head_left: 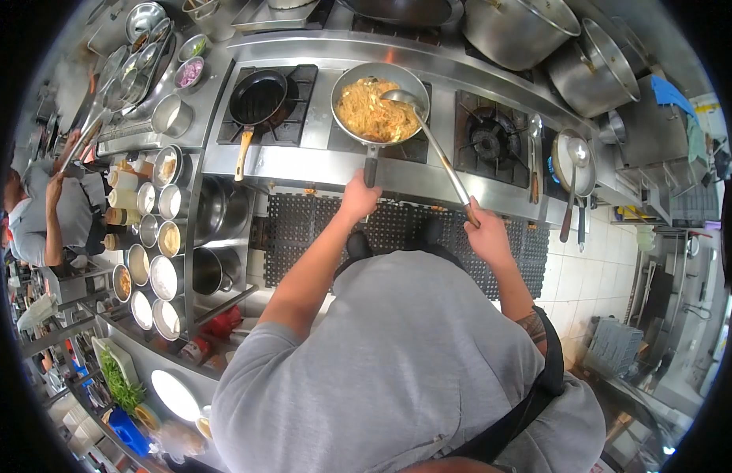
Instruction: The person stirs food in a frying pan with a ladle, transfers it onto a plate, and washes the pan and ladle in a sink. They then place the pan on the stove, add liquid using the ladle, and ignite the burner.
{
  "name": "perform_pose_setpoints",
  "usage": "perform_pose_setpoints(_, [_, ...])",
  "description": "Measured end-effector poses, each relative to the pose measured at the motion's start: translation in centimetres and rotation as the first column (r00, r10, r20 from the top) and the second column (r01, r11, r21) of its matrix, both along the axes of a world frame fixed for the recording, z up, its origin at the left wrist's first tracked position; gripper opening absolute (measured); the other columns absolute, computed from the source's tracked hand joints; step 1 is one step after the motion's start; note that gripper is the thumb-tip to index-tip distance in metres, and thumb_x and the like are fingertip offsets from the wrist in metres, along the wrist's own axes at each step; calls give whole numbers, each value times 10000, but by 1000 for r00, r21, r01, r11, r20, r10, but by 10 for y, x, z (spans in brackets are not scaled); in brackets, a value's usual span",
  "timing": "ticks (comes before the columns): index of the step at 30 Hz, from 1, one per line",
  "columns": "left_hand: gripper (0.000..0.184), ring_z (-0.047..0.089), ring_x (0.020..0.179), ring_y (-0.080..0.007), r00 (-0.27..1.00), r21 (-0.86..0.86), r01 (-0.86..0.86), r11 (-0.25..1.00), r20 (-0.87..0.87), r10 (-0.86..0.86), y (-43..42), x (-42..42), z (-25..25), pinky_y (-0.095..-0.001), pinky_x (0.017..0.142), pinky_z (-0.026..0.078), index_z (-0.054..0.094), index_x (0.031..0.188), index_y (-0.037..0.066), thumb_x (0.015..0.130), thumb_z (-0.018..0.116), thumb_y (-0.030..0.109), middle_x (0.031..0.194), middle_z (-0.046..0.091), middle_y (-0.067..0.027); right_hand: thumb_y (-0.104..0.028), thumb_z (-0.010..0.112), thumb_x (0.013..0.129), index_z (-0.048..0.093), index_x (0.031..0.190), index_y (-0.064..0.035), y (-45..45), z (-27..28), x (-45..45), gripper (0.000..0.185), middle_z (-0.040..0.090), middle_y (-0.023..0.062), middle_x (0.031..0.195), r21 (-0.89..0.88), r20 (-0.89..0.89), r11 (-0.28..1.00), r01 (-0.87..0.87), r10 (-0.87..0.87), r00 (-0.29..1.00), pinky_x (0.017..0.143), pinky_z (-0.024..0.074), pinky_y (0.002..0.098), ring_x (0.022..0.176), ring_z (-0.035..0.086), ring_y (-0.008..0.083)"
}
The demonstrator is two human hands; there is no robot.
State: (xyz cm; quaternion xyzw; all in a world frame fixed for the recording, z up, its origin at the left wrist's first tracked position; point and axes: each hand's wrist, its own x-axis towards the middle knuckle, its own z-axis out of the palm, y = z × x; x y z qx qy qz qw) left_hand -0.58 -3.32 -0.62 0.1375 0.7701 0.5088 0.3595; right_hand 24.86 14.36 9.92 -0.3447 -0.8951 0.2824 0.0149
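Steel cooktop (319, 162): noodle pan (341, 130) beyond left hand (360, 197), closed round its handle; right hand (485, 229) gripping ladle (443, 160), bowl in noodles (374, 109).

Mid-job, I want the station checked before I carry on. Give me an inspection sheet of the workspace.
Surface: steel stove with grated burners.
Job's things: noodle-like food in the pan, ladle dipping in.
Clutter: black pan on the burner to the left; metal containers at left; large pots at back right.
Hands: left hand on the pan's handle, right hand on the ladle's.
Cables: nothing seen around the burners.
Surroundings: another person at far left; perforated mat underfoot.
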Motion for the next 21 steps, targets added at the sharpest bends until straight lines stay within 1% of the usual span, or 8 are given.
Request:
perform_pose_setpoints(3, [333,603,482,-203,1000,16,6,1000,8,-6,0,0,-2,-342,428,490,491,1093,-38,832,667,70,766,644,-152,-130,635,854,584,1379,-90,0,1,0,529,643,236,1020,-13,35,1000,13,-12,999,876,510,471,972,642,408])
perform_pose_setpoints(9, [320,604,476,-204,1000,-2,18,1000,-8,-18,-2,1,1,-347,429,486,485,1086,-25,842,665,77,724,635,-143,-122,643,864,576,1388,-90,-8,5,3,530,647,217,1004,24,-22,999,34,-33,999,874,509,459,973,639,402])
perform_pose_setpoints(12, [309,607,476,-209,1000,-16,8,1000,-6,-8,-4,4,6,-354,434,488,483,1074,-21,843,658,87,703,630,-145,-114,673,856,587,1379,-92,-14,10,21,531,647,196,975,34,-32,999,40,-39,999,857,513,430,921,644,374])
perform_pose_setpoints(14, [317,656,536,-270,1000,-35,31,999,2,-31,-6,4,10,-395,512,537,501,1099,-48,837,637,68,763,660,-203,-114,704,844,591,1376,-91,-16,42,30,544,640,182,941,-259,-83,961,99,-124,989,833,511,405,868,640,345])
perform_pose_setpoints(15, [317,656,536,-270,999,-39,34,999,6,-34,-6,5,7,-395,512,537,501,1099,-48,837,637,68,763,660,-203,-114,704,844,591,1376,-91,-16,56,35,544,640,182,941,-264,-79,959,103,-128,989,833,511,405,868,640,345])
perform_pose_setpoints(18, [345,630,494,-236,999,-45,47,998,-25,-48,-6,8,-8,-380,471,517,473,1117,-11,840,645,99,704,640,-159,-114,718,835,590,1381,-107,-14,88,45,561,639,171,928,-288,49,956,60,-48,998,813,510,391,837,637,319])
perform_pose_setpoints(20, [355,647,510,-252,997,-39,43,998,-55,-45,-8,10,-18,-387,488,527,467,1134,-9,845,641,101,708,647,-167,-119,711,840,604,1374,-146,-11,97,43,545,644,167,934,-184,127,979,-88,112,986,805,514,404,858,648,327])
perform_pose_setpoints(21, [355,647,510,-252,998,-41,46,998,-52,-48,-10,10,-38,-387,488,527,467,1134,-9,845,641,101,708,647,-167,-119,711,840,604,1374,-146,-10,99,39,545,644,167,934,-186,130,979,-84,110,985,805,514,404,858,648,327])
